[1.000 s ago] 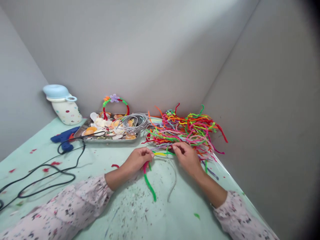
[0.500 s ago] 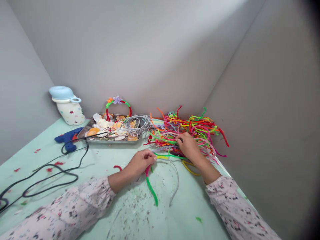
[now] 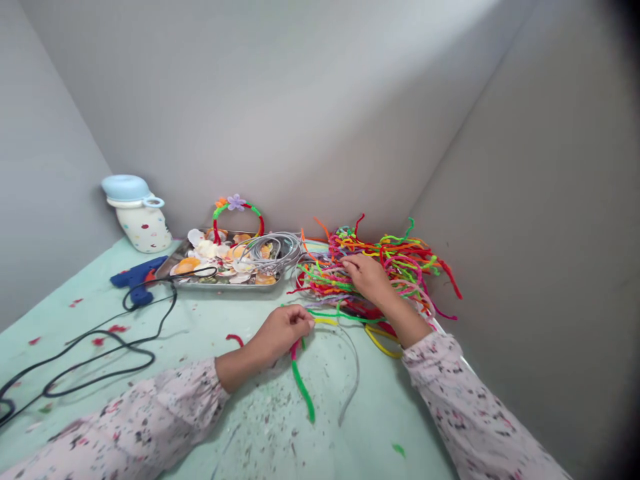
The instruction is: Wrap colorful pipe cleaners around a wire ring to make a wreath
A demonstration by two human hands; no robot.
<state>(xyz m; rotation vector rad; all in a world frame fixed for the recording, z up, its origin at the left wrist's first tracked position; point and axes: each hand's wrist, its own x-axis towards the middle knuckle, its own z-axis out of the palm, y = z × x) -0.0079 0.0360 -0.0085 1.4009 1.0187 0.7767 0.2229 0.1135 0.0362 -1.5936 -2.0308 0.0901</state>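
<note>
My left hand [image 3: 284, 333] is closed in a pinch over the table, gripping a wire wrapped in coloured pipe cleaner. From under its fingers a pink and green end [image 3: 303, 390] hangs toward me, and a yellow stretch [image 3: 326, 322] shows at the fingertips. A bare grey wire [image 3: 356, 373] curves down just to the right. Over the heap of multicoloured pipe cleaners [image 3: 410, 263] my right hand [image 3: 369, 277] reaches in, fingers bent together and touching the strands. Whatever lies between those fingertips is too small to make out.
A metal tray [image 3: 235, 287] of seashells [image 3: 213, 250] stands at the back, with coiled grey wire [image 3: 277, 250] and a flowered hoop [image 3: 261, 220]. Left of it are a blue glue gun [image 3: 133, 277], its black cable [image 3: 145, 347] and a white bottle [image 3: 143, 227]. Yellow-handled scissors [image 3: 383, 343] lie near my right wrist.
My right hand has shifted slightly left and away from me across the pipe cleaner heap. My left hand keeps its pinch in nearly the same place.
</note>
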